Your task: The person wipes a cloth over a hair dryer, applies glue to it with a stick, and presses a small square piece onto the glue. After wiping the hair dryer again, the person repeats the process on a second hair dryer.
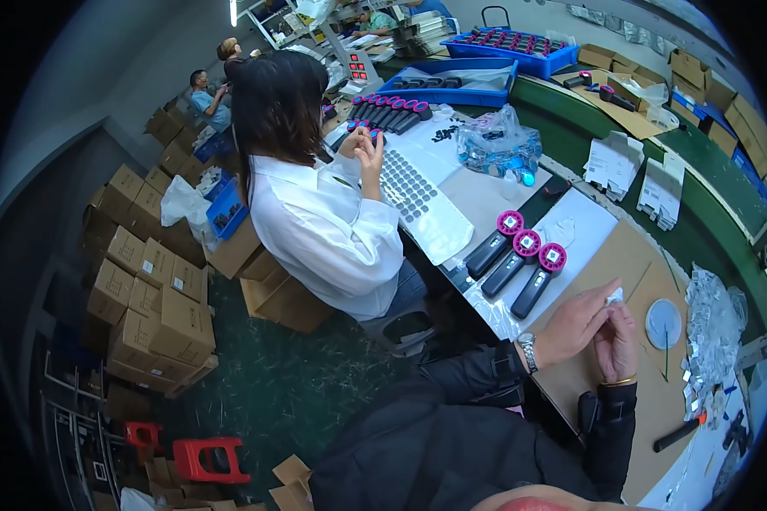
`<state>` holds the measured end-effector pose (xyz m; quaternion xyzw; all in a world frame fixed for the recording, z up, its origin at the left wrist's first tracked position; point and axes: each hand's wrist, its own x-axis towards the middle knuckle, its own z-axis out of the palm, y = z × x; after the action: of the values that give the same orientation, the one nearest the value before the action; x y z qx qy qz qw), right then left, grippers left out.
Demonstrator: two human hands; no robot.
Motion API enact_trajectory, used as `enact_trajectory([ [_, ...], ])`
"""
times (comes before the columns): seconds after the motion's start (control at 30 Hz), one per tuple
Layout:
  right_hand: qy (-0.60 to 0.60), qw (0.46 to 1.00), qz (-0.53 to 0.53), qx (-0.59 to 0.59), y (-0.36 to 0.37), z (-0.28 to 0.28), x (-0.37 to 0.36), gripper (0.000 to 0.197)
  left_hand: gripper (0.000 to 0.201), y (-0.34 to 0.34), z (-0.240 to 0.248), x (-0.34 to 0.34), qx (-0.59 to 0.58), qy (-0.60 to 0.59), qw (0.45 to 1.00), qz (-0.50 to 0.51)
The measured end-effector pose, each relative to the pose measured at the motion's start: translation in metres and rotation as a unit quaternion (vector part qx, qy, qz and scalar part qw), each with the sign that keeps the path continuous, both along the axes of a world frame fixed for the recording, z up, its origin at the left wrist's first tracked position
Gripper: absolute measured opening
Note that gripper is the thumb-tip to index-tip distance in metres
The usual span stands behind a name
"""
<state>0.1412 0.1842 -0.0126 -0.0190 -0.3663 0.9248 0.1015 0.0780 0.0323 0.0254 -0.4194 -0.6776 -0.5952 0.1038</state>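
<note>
Item: left hand [573,324], watch at wrist, fingers curled, tips pinching a small white piece [614,295]. Right hand [618,342], bracelet at wrist, fingers pressed together on the same piece from below. Piece held just above a brown card sheet [648,409].

Progress, as judged: three black fans [516,258] with pink heads lie side by side on a white sheet, seemingly finished; a heap of clear packets [712,328] at right seems unused.

Surface: long green bench [716,196]; round disc [663,324]; blue trays [511,51] farther along.

Room: workshop; a person in a white shirt [324,230] works alongside; stacked cartons [149,298]; red stools [209,460] on the floor.
</note>
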Motion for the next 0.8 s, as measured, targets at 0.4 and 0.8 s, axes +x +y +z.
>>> enact_trajectory([
  [0.4, -0.014, 0.997, 0.068, 0.028, -0.019, 0.012, 0.004, 0.022, 0.035, -0.013, -0.009, -0.002, -0.069, -0.072, 0.995, -0.024],
  [0.8, 0.016, 1.000, -0.001, 0.025, -0.012, -0.002, -0.002, 0.021, 0.037, 0.005, -0.006, 0.015, 0.012, 0.016, 0.998, 0.054],
])
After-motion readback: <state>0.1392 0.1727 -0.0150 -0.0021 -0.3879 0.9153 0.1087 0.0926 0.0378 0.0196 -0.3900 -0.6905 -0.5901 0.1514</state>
